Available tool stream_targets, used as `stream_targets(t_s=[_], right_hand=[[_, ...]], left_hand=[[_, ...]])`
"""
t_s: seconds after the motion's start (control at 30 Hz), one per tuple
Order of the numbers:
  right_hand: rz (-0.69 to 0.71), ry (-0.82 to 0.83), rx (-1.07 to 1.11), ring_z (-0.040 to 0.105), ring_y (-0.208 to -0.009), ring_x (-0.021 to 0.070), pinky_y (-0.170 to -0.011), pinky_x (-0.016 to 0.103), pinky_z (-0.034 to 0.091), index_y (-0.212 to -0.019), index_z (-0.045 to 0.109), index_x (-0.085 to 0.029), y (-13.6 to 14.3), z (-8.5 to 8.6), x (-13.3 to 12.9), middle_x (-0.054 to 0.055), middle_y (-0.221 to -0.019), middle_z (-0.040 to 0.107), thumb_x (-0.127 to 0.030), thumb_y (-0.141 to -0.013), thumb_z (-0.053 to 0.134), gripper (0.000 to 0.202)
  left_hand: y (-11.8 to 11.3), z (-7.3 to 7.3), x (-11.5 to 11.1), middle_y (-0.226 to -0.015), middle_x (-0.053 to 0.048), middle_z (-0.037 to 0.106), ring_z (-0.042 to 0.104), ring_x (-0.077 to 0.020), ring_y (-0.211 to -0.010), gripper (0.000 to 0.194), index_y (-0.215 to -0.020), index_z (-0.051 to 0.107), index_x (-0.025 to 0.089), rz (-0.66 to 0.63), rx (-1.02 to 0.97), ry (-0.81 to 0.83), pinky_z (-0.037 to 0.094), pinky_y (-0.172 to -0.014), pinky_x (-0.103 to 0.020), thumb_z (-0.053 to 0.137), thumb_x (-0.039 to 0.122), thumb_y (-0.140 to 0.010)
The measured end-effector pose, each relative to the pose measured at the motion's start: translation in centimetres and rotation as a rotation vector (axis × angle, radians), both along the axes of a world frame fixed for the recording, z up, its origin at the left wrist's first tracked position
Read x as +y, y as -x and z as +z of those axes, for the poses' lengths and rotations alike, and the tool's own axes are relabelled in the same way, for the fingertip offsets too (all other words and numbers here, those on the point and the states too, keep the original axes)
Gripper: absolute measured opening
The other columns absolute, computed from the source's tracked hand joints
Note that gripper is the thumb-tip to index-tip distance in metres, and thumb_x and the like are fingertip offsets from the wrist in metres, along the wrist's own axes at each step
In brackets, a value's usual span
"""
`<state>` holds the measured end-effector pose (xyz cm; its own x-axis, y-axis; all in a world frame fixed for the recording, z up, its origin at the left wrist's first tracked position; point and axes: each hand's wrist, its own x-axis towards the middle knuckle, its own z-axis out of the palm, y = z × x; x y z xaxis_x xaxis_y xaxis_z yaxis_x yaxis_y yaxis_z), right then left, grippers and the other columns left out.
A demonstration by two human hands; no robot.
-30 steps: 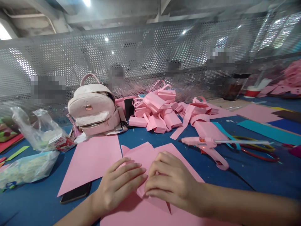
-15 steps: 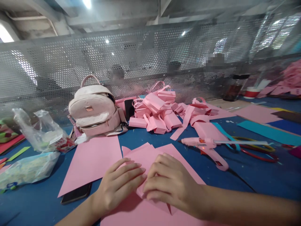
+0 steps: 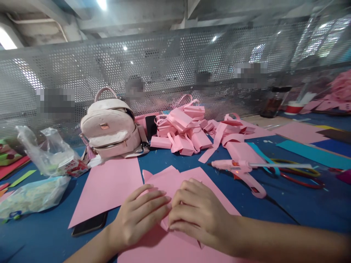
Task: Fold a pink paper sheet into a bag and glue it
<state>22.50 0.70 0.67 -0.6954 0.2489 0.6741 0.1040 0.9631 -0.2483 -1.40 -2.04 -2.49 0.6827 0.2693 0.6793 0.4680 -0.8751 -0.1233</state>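
Observation:
A folded piece of pink paper (image 3: pixel 164 178) is held between my two hands, over a larger pink sheet (image 3: pixel 153 250). From the left, my left hand (image 3: pixel 142 215) is closed on it, its fingers long and side by side across the fold and its thumb hidden. The fingers of my right hand (image 3: pixel 196 215) are curled and pinch the paper's right part, close to the left fingertips. Much of the folded piece is covered by both hands. Beyond the right hand lies a pink glue gun (image 3: pixel 241 168) with a glue stick in its back and a small orange light.
A pile of folded pink paper pieces (image 3: pixel 182 128) lies behind, beside a pale pink backpack (image 3: pixel 109 126). Another pink sheet (image 3: pixel 109 193) partly covers a phone (image 3: pixel 89 224). Plastic bags (image 3: pixel 35 195) are left; scissors (image 3: pixel 301 175) right. A perforated metal screen (image 3: pixel 164 62) closes the back.
Both hands keep nearly the same place on the folded paper, with only a slight shift of the right fingers. Nothing else on the table has visibly moved.

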Motion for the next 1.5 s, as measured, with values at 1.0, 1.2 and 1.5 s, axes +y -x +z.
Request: stream_targets(t_s=[1.0, 1.2, 1.5], right_hand=[[0.024, 0.103, 0.013, 0.053, -0.085, 0.0158, -0.08, 0.031, 0.041, -0.091, 0.068, -0.02, -0.1, 0.0, -0.4, 0.001, -0.086, 0.064, -0.027, -0.103, 0.057, 0.018], [0.025, 0.031, 0.047, 0.053, -0.084, 0.0161, -0.079, 0.032, 0.041, -0.092, 0.067, -0.019, -0.5, 1.0, 0.2, 0.002, -0.085, 0.063, -0.026, -0.104, 0.054, 0.019], [0.025, -0.057, -0.11, 0.054, -0.089, 0.0159, -0.082, 0.033, 0.041, -0.098, 0.07, -0.021, -0.8, 0.7, 0.9, 0.002, -0.092, 0.067, -0.031, -0.104, 0.055, 0.019]], left_hand=[[0.1, -0.2, -0.2, -0.117, -0.013, 0.075, 0.062, -0.0203, -0.126, 0.036, -0.126, 0.065, 0.009, 0.027, 0.01, -0.022, 0.04, -0.118, -0.042, 0.035, 0.016, -0.108], [0.2, -0.2, -0.1, -0.122, -0.013, 0.074, 0.06, -0.021, -0.129, 0.035, -0.129, 0.064, 0.007, 0.013, 0.014, 0.011, 0.035, -0.12, -0.04, 0.037, 0.014, -0.108], [0.2, -0.3, 0.0, -0.119, -0.012, 0.075, 0.062, -0.0207, -0.126, 0.034, -0.131, 0.062, 0.01, 0.036, 0.001, 0.011, 0.041, -0.117, -0.043, 0.037, 0.013, -0.107]])
